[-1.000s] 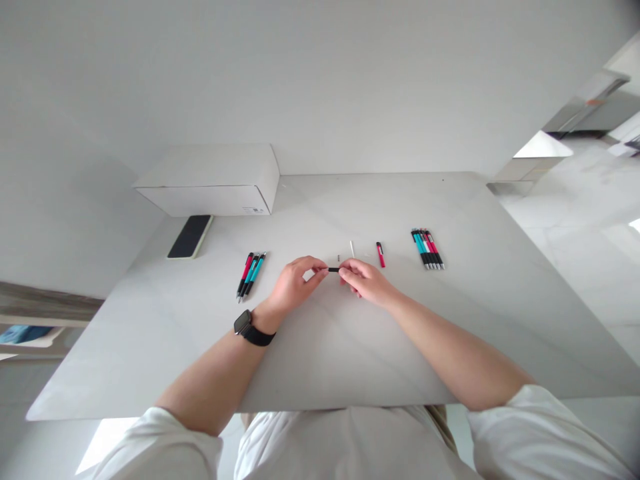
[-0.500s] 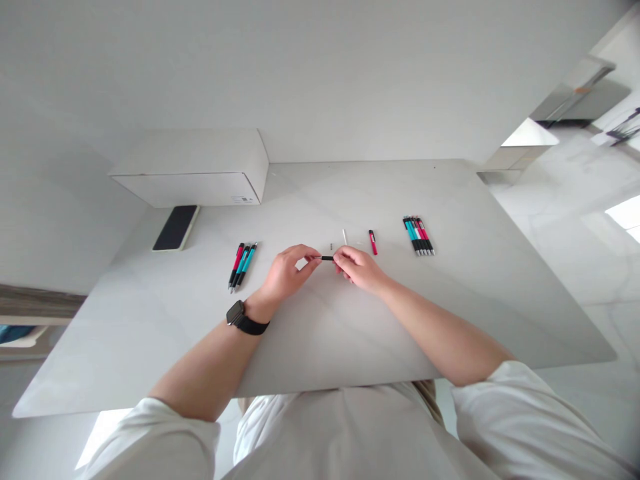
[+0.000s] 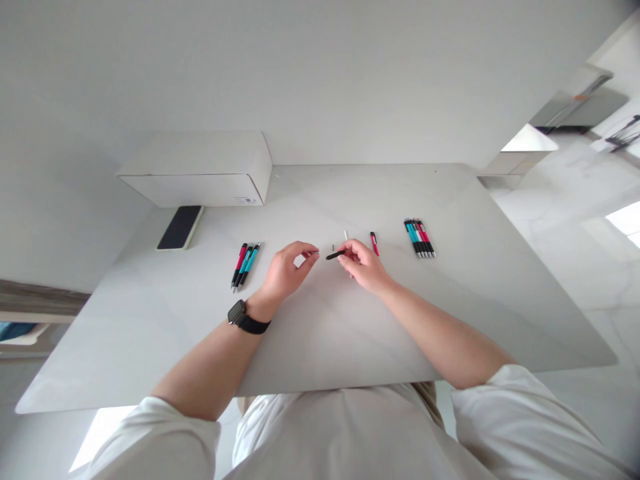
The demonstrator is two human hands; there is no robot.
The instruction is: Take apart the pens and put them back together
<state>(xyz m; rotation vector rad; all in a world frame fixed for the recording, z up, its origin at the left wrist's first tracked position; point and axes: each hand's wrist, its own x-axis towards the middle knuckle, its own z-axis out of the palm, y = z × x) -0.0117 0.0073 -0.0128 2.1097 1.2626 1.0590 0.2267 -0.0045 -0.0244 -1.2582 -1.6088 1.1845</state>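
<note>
My left hand (image 3: 286, 272) is closed in a pinch on a small silvery pen tip (image 3: 314, 253), mostly covered by the fingertips. Between the fingers of my right hand (image 3: 369, 268) is a black pen grip (image 3: 334, 255), its free end pointing left. A short gap parts the grip from the tip. Just beyond the hands lie a tiny spring-like piece (image 3: 333, 247) and a thin white refill (image 3: 345, 235), partly hidden by my right hand. A red pen barrel (image 3: 374, 242) with a black clip rests behind that hand.
Several teal, white and red pens (image 3: 420, 238) lie side by side to the right. Left of my hands are three pens (image 3: 245, 267). A phone (image 3: 181, 228) lies before a long white box (image 3: 195, 190) on the pale table (image 3: 330, 333) against the wall.
The black grip and the small tip, in line and joined or touching before, are now apart. My right hand has turned and drawn the grip slightly right, tilting it.
</note>
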